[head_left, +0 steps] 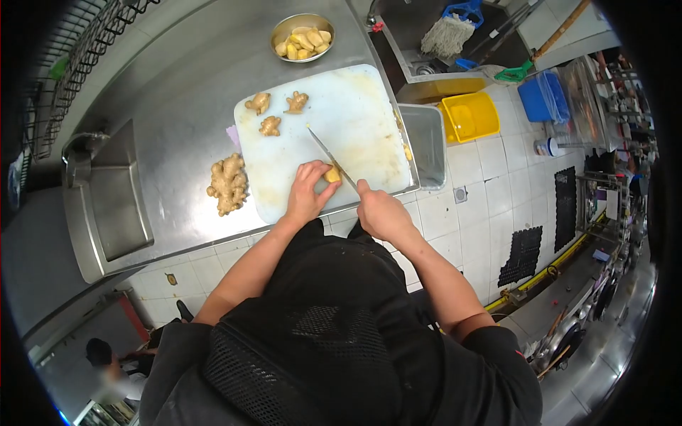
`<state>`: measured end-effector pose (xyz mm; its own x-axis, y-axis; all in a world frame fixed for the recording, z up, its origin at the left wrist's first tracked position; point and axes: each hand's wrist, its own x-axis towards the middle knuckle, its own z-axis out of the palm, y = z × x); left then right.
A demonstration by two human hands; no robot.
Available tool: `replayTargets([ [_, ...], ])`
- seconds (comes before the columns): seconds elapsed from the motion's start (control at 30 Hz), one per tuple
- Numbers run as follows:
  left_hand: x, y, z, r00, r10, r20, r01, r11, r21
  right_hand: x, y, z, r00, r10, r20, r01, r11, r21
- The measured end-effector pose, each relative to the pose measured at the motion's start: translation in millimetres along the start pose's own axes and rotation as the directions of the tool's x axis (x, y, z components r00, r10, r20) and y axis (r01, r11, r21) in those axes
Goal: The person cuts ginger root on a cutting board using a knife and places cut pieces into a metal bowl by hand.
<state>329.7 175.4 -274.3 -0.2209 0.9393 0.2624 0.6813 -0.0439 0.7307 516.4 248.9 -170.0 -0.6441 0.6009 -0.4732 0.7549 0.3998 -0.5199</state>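
Observation:
My left hand (310, 190) pinches a peeled yellow piece of ginger (332, 175) at the near edge of the white cutting board (355, 92). In my right hand (381, 211) is the handle of a knife (328, 153), its blade pointing away to the upper left and lying close against the ginger piece. Three small unpeeled ginger pieces (296, 102) rest toward the board's far left. A large unpeeled ginger root (228, 185) lies on the steel counter left of the board. Beyond the board, a metal bowl (278, 35) holds several peeled pieces.
A steel sink (117, 213) is set into the counter at left. Right of the counter edge stand a grey bin (428, 142) and a yellow tub (474, 117) on the tiled floor. A mop (447, 35) hangs at the upper right. Another person (114, 366) is at lower left.

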Motion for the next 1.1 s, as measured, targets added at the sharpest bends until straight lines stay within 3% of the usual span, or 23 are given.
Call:
replayTargets([
  [0.1,0,-2,0,1.0,-0.002,0.003,0.002,0.999,-0.036,23,20,18,1.0,-0.007,-0.009,0.008,0.996,0.092],
  [0.17,-1,-3,1,1.0,-0.004,0.004,0.004,0.999,-0.039,44,46,38,0.985,-0.131,-0.114,0.158,0.948,0.276],
  [0.2,1,-2,0,1.0,-0.018,0.008,0.019,0.999,-0.05,45,52,33,0.983,-0.129,-0.133,0.163,0.945,0.282],
  [0.27,4,1,-2,1.0,0.001,0.015,0.0,0.998,-0.058,44,64,26,0.985,-0.159,-0.075,0.175,0.91,0.376],
  [0.33,2,1,-1,1.0,-0.018,0.002,0.018,0.999,-0.043,28,57,25,0.982,-0.152,-0.11,0.181,0.925,0.334],
  [0.4,1,-2,3,1.0,-0.026,0.004,0.027,0.998,-0.059,7,39,14,0.99,0.02,-0.142,-0.011,0.998,0.068],
  [0.43,2,-1,4,0.999,-0.038,-0.005,0.038,0.996,-0.079,2,35,13,0.99,0.026,-0.136,-0.024,1.0,0.014],
  [0.63,4,-6,1,0.997,-0.038,0.063,0.041,0.998,-0.037,-32,14,-4,0.995,-0.085,-0.041,0.077,0.981,-0.18],
  [0.77,4,-9,2,0.998,-0.018,0.056,0.02,0.999,-0.038,-26,13,4,0.996,-0.081,-0.041,0.074,0.986,-0.146],
  [0.87,5,-4,2,1.0,0.003,0.018,-0.002,0.997,-0.077,9,26,23,0.989,-0.071,-0.128,0.061,0.995,-0.08],
  [0.93,7,-1,2,1.0,-0.029,0.001,0.029,0.995,-0.099,17,31,18,0.988,-0.088,-0.129,0.096,0.994,0.058],
  [1.1,4,7,6,0.992,-0.117,-0.038,0.112,0.988,-0.107,-11,18,14,0.992,-0.032,-0.123,0.03,0.999,-0.014],
])
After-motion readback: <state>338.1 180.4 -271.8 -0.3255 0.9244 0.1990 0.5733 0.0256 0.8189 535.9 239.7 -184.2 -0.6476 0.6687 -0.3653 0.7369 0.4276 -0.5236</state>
